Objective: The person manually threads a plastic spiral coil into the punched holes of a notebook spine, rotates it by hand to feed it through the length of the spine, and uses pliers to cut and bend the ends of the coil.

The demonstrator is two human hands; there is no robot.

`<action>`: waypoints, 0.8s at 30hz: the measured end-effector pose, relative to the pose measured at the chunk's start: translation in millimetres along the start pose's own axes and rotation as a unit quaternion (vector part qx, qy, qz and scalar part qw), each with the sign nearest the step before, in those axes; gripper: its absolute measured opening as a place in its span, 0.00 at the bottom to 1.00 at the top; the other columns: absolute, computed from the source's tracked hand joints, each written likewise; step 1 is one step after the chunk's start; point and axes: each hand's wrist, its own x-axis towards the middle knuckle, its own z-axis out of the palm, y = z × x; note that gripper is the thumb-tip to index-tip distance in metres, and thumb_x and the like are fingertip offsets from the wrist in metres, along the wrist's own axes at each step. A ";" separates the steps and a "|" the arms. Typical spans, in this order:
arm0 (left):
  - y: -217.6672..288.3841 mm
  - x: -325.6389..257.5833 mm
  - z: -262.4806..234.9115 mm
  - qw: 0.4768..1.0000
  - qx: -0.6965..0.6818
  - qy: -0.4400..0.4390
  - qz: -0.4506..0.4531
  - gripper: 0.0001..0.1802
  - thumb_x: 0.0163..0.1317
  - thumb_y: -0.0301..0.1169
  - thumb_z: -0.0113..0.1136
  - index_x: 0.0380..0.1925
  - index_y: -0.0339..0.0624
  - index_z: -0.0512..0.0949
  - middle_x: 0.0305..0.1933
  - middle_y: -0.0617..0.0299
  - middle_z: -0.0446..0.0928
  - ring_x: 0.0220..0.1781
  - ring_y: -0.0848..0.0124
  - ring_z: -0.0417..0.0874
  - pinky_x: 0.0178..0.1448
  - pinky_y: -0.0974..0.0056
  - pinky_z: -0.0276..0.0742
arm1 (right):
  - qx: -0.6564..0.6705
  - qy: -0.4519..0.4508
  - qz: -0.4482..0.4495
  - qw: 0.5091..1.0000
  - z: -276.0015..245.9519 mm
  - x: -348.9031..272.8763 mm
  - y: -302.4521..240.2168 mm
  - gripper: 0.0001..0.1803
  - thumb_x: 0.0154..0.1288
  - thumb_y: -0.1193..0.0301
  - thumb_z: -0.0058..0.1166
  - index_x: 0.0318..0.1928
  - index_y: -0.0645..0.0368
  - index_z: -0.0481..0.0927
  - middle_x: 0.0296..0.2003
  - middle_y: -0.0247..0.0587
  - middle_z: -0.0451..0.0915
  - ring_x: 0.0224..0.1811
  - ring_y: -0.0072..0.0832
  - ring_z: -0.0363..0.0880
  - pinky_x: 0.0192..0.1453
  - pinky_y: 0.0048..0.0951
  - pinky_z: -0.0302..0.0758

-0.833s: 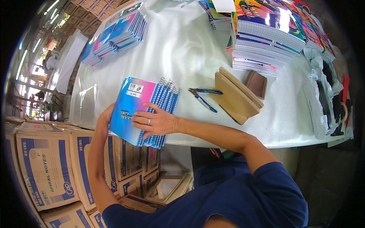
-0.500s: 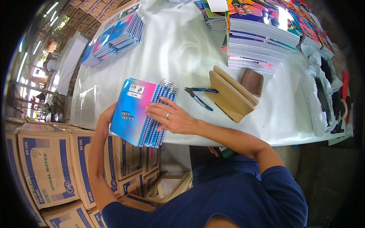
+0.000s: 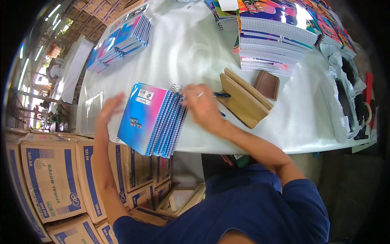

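A fanned stack of blue and pink spiral notebooks (image 3: 142, 122) lies near the table's front edge, with loose wire coil ends (image 3: 176, 88) sticking out at its upper right. My left hand (image 3: 110, 107) is raised just left of the stack, fingers apart, holding nothing. Over the stack's right side hovers my right hand (image 3: 202, 106), slightly blurred, a ring on one finger. It covers most of a pair of wire cutters (image 3: 222, 94); only the handle ends show past it. Whether its fingers grip the cutters cannot be made out.
A folded cardboard piece (image 3: 243, 101) and a brown block (image 3: 267, 84) sit to the right. Tall notebook piles (image 3: 276, 44) stand at the back right, smaller blue ones (image 3: 122, 38) at the back left. Black coils in white wrapping (image 3: 339, 101) lie far right. Cartons (image 3: 53, 179) are stacked lower left.
My left hand has let go of the notebooks' left edge and moved up and left. My right hand has left the cover, moving right and up over the wire cutters.
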 end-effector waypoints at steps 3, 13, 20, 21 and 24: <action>94.5 33.3 51.5 0.975 0.079 -0.128 0.165 0.37 0.65 0.52 0.58 0.63 0.34 0.70 0.72 0.48 0.65 0.77 0.57 0.57 0.76 0.58 0.53 | -0.150 -0.186 0.164 0.957 -24.6 -45.8 37.6 0.21 0.58 0.69 0.62 0.49 0.66 0.75 0.51 0.51 0.74 0.56 0.46 0.71 0.61 0.45 0.67; 211.2 31.5 206.0 0.738 0.456 -0.494 0.062 0.43 0.49 0.56 0.69 0.57 0.32 0.76 0.59 0.45 0.78 0.64 0.51 0.75 0.69 0.60 0.66 | -0.299 -0.395 0.163 0.854 -30.7 -38.7 17.4 0.17 0.50 0.75 0.61 0.42 0.65 0.79 0.41 0.50 0.78 0.37 0.35 0.83 0.36 0.28 0.80; 177.0 37.7 202.8 0.765 0.389 -0.506 0.084 0.38 0.49 0.56 0.69 0.48 0.32 0.83 0.47 0.44 0.83 0.49 0.55 0.83 0.56 0.59 0.75 | -0.317 -0.380 0.056 0.867 -66.4 -80.7 -12.7 0.25 0.53 0.72 0.59 0.53 0.68 0.76 0.52 0.56 0.76 0.57 0.44 0.74 0.59 0.42 0.72; 187.2 31.4 201.6 0.767 0.389 -0.502 0.085 0.37 0.49 0.56 0.69 0.48 0.33 0.83 0.47 0.44 0.83 0.50 0.55 0.83 0.56 0.59 0.75 | -0.312 -0.365 0.046 0.876 -70.0 -89.2 -9.5 0.26 0.53 0.72 0.59 0.53 0.68 0.75 0.54 0.56 0.75 0.59 0.45 0.72 0.62 0.44 0.69; 196.0 22.7 198.8 0.772 0.387 -0.496 0.084 0.37 0.50 0.56 0.68 0.49 0.34 0.82 0.47 0.44 0.83 0.51 0.55 0.83 0.57 0.60 0.75 | -0.282 -0.324 0.029 0.903 -69.6 -97.6 -0.2 0.24 0.57 0.67 0.58 0.53 0.67 0.75 0.52 0.53 0.77 0.55 0.43 0.75 0.58 0.43 0.71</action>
